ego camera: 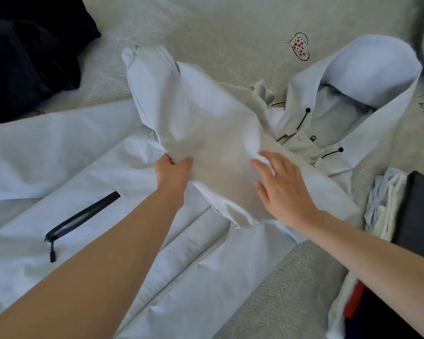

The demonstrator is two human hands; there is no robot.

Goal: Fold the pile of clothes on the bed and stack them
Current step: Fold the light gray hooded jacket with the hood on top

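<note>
A pale blue hooded jacket (103,167) lies spread across the bed, its hood (367,67) at the upper right and a black pocket zip (81,216) at the lower left. One sleeve (194,111) is folded over the jacket's body. My left hand (173,172) pinches the edge of that sleeve, thumb on top. My right hand (282,189) lies flat with fingers spread on the folded sleeve, pressing it down.
A dark pile of clothes (27,50) sits at the upper left. A stack of folded clothes (397,206), pale cloth and a dark grey piece, stands at the right edge. The bed cover (230,28) is grey with heart prints.
</note>
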